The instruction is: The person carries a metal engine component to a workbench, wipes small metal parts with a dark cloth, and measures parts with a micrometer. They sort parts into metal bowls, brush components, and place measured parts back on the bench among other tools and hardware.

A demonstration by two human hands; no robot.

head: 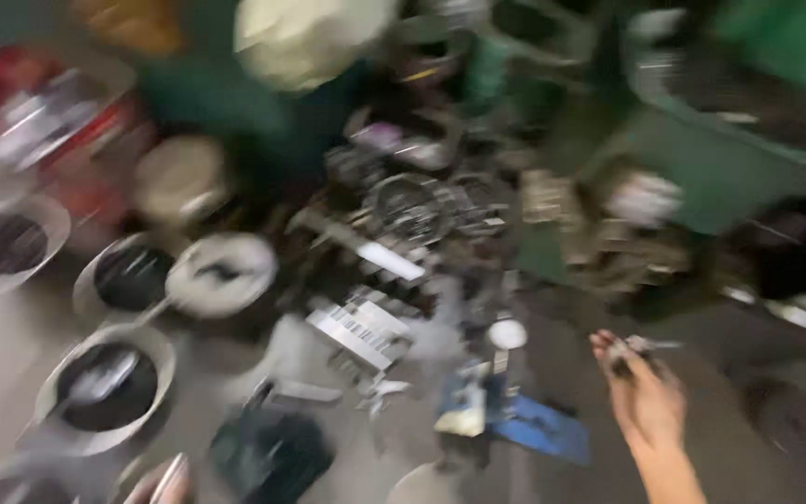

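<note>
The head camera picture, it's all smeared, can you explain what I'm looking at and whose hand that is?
The one picture comes from a camera worn on a person's head, looking down at a cluttered floor; motion blurs it. The right hand reaches in from the lower right, and its fingers pinch a small dark part I cannot identify. At the bottom left edge only a sliver of the left hand shows. Round metal bowls with dark contents sit on the left. A heap of engine parts fills the middle, and a blue sheet lies near the right hand.
</note>
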